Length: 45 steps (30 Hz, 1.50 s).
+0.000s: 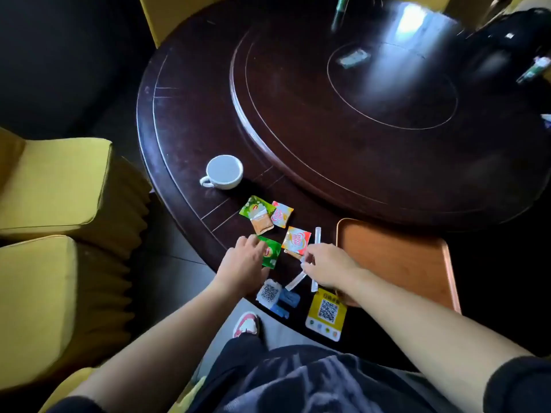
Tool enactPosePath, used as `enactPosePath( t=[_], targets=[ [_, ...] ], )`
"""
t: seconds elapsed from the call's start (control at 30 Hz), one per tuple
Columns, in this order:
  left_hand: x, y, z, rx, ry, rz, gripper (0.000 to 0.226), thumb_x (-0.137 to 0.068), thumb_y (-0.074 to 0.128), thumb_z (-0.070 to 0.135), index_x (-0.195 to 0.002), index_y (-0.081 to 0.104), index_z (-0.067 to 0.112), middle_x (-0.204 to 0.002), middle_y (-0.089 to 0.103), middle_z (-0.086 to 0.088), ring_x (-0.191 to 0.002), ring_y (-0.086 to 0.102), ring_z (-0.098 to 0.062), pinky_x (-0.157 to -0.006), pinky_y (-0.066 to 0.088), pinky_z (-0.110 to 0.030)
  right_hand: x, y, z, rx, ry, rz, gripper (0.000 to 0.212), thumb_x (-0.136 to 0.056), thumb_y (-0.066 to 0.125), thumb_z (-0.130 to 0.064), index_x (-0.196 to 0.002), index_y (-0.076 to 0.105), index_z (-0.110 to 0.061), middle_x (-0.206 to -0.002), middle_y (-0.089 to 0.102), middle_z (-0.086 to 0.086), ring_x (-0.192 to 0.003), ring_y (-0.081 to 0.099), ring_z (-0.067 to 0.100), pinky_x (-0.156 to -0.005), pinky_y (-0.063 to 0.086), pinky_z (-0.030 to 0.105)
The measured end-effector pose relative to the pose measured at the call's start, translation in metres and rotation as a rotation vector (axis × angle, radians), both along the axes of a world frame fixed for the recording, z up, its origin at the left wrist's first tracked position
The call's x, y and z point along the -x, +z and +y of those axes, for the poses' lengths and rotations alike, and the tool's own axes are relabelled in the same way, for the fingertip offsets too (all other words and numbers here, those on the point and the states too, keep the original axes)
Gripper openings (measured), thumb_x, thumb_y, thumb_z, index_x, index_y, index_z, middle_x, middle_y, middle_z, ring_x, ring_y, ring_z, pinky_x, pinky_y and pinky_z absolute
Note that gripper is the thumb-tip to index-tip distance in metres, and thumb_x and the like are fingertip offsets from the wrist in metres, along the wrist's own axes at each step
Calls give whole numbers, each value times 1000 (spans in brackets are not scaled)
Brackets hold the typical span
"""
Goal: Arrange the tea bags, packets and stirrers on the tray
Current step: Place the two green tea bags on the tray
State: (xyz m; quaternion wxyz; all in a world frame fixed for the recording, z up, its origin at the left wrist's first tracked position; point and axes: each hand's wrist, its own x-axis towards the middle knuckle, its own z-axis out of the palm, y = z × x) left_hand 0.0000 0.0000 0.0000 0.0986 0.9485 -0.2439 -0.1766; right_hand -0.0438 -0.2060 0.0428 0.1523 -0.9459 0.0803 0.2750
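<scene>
An orange wooden tray (393,257) sits at the near edge of the dark round table, with nothing visible on it. Left of it lie a green tea bag (272,252), a creamer packet (295,240) and a white wrapped stirrer (317,234). Farther back lie another green tea bag (254,204), a tan packet (261,222) and a second creamer packet (281,214). My left hand (244,263) rests flat, fingers touching the near green tea bag. My right hand (328,265) pinches a thin white stirrer. Another white stick (295,281) lies below it.
A white cup (223,172) stands behind the packets. A QR-code card (269,293), blue packets (288,299) and a yellow QR sign (326,314) lie at the table's edge. A raised turntable (387,114) fills the table's middle. Yellow chairs (59,180) stand at left.
</scene>
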Motion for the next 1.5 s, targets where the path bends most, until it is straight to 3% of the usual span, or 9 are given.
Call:
enactPosePath(
  t=[0.1, 0.23, 0.5, 0.73, 0.83, 1.1, 1.2, 1.37, 1.5],
  targets=[
    [-16, -10, 6, -21, -138, -71, 62, -81, 62, 48, -135, 47, 19, -135, 52, -3, -121, 47, -27, -81, 54, -42, -43, -2, 17, -15, -27, -38, 9, -85, 57, -39, -86, 58, -29, -104, 67, 1, -97, 63, 28, -84, 52, 40],
    [-28, -17, 7, -9, -204, -74, 73, -81, 63, 50, -143, 39, 20, -140, 49, -4, -123, 47, -29, -82, 50, -45, -91, -2, 31, -15, -50, -73, 22, -91, 54, -31, -109, 63, -21, -119, 61, 8, -106, 59, 30, -90, 50, 42],
    [-37, -13, 11, 23, -129, -68, 57, -80, 67, 46, -127, 51, 18, -122, 48, -6, -107, 46, -27, -78, 50, -41, -152, -19, 42, -55, -154, -112, 32, -91, 56, -37, -117, 62, -20, -122, 63, 6, -108, 60, 27, -89, 52, 41],
    [-39, -3, 24, 355, 302, 264, 25, -87, 66, 35, -106, 63, 19, -105, 62, -1, -95, 60, -21, -81, 54, -40, -180, -35, 69, 78, -73, -63, 62, -78, 68, -58, -124, 56, -18, -128, 53, 8, -123, 46, 30, -92, 48, 48],
    [-37, 2, 36, 477, 547, 381, 15, -86, 69, 33, -94, 66, 21, -96, 68, 3, -90, 62, -17, -80, 54, -38, -186, -37, 78, 113, -44, -69, 58, -77, 73, -53, -119, 56, -17, -125, 53, 9, -123, 46, 31, -90, 47, 48],
    [-38, 6, 57, 649, 879, 475, 14, -85, 72, 25, -90, 67, 13, -90, 73, -5, -80, 69, -19, -68, 59, -35, -201, -34, 72, -173, -140, -69, 17, -79, 78, -22, -82, 62, -22, -106, 69, 6, -99, 65, 25, -83, 53, 37],
    [-41, 12, 56, 753, 945, 519, 15, -87, 72, 18, -93, 65, 6, -89, 71, -8, -72, 67, -14, -61, 61, -30, -200, -26, 57, -321, -258, -155, 19, -79, 77, -19, -70, 61, -26, -91, 68, 1, -92, 67, 24, -78, 53, 35],
    [-52, 22, 39, 842, 959, 554, 15, -87, 72, 16, -92, 66, 3, -77, 69, -3, -58, 59, -15, -53, 51, -27, -176, -7, 21, -531, -463, -334, 10, -81, 76, -19, -84, 67, -16, -80, 62, -5, -71, 56, 8, -62, 45, 25],
    [-59, 27, 6, 901, 889, 585, 8, -86, 72, 11, -85, 66, 7, -67, 66, 0, -48, 55, -8, -43, 45, -18, -144, 6, -20, -794, -748, -325, 12, -86, 73, -14, -83, 63, -19, -87, 65, 4, -78, 64, 18, -68, 55, 39]
  ],
)
